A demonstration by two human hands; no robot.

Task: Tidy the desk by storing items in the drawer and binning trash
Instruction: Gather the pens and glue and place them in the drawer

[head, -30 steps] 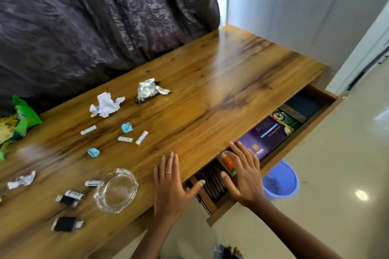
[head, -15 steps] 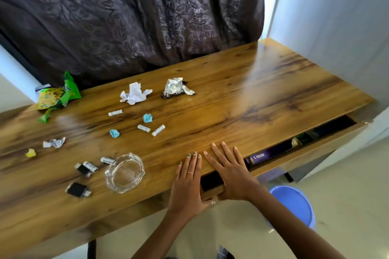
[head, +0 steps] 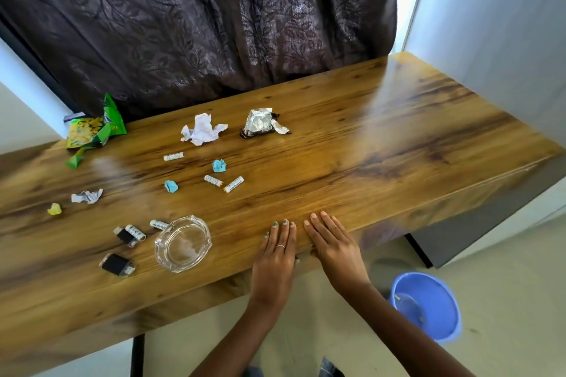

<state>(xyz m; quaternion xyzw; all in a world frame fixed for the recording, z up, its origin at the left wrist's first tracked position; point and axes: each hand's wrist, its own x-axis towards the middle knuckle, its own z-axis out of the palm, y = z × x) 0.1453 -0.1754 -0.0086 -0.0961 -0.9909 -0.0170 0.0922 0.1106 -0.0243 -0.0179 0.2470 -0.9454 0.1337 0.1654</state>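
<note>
Drawer (head: 395,220) flush w/ desk (head: 352,144) edge, both hands flat, empty.

Daylight enters beside the dark curtain (head: 199,24) at upper right, laying pale glare across the glossy desk (head: 398,138), while wide-angle distortion bends the edges and softens detail.

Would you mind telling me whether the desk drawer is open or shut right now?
Shut: the drawer front sits flush under the desk edge, no contents showing, both flat hands against it.
</note>
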